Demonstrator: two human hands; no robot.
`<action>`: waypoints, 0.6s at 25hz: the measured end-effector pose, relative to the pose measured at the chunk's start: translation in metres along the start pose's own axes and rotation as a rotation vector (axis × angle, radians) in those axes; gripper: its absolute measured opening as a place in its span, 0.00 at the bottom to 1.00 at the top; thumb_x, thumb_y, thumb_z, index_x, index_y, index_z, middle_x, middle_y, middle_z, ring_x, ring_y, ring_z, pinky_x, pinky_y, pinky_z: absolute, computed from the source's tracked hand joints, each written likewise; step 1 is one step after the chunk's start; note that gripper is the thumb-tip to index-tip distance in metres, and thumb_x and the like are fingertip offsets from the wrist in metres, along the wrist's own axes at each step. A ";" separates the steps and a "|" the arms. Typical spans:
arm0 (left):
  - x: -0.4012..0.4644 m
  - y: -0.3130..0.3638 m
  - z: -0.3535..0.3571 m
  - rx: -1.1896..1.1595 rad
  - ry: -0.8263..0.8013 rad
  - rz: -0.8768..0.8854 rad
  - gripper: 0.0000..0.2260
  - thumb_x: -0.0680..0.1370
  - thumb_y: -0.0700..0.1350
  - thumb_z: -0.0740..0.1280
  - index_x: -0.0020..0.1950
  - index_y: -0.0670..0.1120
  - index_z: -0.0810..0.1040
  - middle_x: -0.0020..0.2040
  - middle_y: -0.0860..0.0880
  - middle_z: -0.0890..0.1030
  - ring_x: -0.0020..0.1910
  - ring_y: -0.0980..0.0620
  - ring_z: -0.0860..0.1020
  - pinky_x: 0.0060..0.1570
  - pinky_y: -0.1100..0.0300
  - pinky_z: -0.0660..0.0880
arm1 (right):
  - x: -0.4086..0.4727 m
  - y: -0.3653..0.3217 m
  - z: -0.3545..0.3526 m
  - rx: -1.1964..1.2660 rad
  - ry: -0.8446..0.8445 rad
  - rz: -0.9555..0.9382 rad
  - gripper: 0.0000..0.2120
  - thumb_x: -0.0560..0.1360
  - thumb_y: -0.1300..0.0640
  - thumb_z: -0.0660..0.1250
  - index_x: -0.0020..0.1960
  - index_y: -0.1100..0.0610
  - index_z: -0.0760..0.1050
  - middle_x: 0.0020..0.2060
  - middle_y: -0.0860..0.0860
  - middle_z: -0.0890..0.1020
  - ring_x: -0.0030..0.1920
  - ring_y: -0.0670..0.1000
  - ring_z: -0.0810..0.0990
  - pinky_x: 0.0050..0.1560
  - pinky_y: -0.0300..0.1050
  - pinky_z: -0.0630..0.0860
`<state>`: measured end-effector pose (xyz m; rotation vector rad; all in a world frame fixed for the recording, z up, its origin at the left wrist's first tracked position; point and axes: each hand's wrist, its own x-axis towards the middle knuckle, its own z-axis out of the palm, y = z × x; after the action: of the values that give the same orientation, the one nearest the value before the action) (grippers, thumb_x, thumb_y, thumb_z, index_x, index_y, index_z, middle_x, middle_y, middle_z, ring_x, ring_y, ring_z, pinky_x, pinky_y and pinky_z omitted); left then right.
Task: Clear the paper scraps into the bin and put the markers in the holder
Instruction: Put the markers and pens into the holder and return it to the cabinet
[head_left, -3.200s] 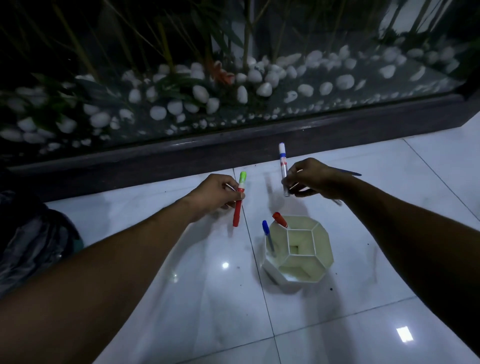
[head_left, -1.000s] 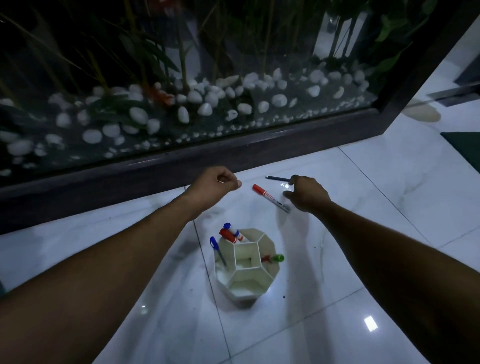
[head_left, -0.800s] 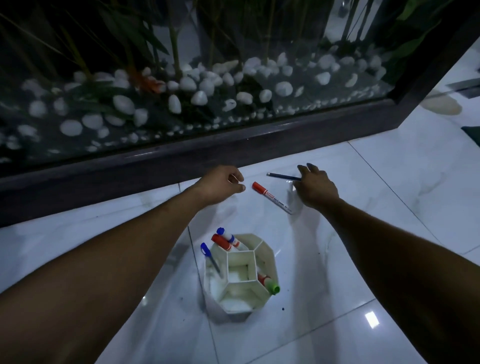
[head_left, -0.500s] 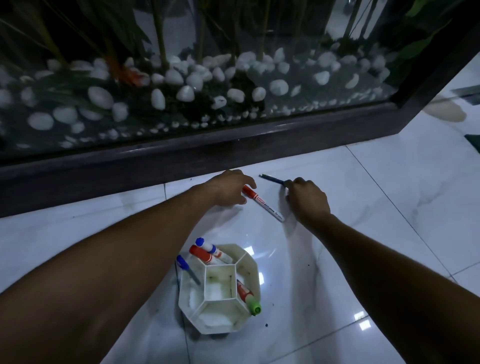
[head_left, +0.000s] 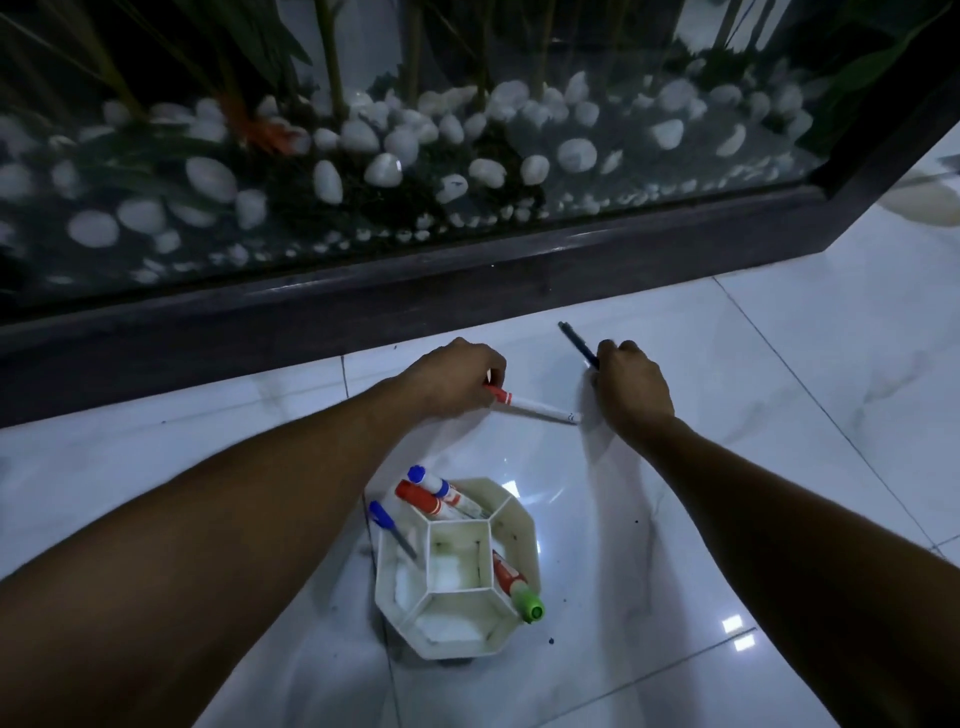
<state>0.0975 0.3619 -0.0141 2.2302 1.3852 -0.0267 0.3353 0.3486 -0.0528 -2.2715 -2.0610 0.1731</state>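
My left hand (head_left: 452, 376) grips the red-capped end of a white marker (head_left: 540, 409), whose other end points right just above the floor. My right hand (head_left: 631, 387) is closed on a thin dark blue pen (head_left: 577, 343) that sticks up and to the left from my fingers. Nearer to me on the tiles stands a white octagonal holder (head_left: 519, 525) with compartments. It holds a blue-capped marker (head_left: 431, 480), a red-capped marker (head_left: 418, 500), a blue pen (head_left: 389, 527) and a green-capped marker (head_left: 517, 587). No paper scraps or bin are in view.
A dark-framed glass planter (head_left: 415, 291) with white pebbles and plant stems runs across the far side, close behind my hands. White glossy floor tiles (head_left: 779, 395) spread to the right and in front of the holder.
My left hand has closed on the red-capped marker and swung it. My right hand has picked up the dark blue pen, which now points up-left. The view has shifted closer to the holder.
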 end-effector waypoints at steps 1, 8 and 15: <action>-0.006 -0.006 -0.004 -0.057 0.014 -0.010 0.03 0.77 0.48 0.71 0.49 0.51 0.81 0.47 0.52 0.81 0.46 0.51 0.78 0.43 0.55 0.77 | 0.000 -0.001 0.000 0.005 -0.018 0.032 0.07 0.79 0.64 0.60 0.56 0.62 0.74 0.50 0.61 0.78 0.47 0.64 0.79 0.41 0.49 0.70; -0.066 -0.040 -0.030 -0.568 0.182 -0.214 0.04 0.74 0.42 0.75 0.47 0.45 0.84 0.43 0.47 0.86 0.43 0.51 0.85 0.44 0.54 0.82 | -0.004 -0.027 -0.008 0.335 -0.218 0.281 0.09 0.75 0.64 0.63 0.51 0.63 0.79 0.49 0.61 0.82 0.49 0.61 0.81 0.44 0.47 0.77; -0.131 -0.056 -0.080 -0.641 0.333 -0.295 0.05 0.75 0.39 0.73 0.51 0.42 0.82 0.47 0.45 0.85 0.47 0.49 0.83 0.44 0.55 0.79 | -0.049 -0.110 -0.090 0.954 -0.251 -0.044 0.06 0.78 0.58 0.68 0.52 0.60 0.80 0.43 0.52 0.85 0.44 0.50 0.85 0.47 0.48 0.78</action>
<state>-0.0320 0.3067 0.0685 1.5323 1.5982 0.6230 0.2338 0.3133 0.0520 -1.6385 -1.5595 1.1874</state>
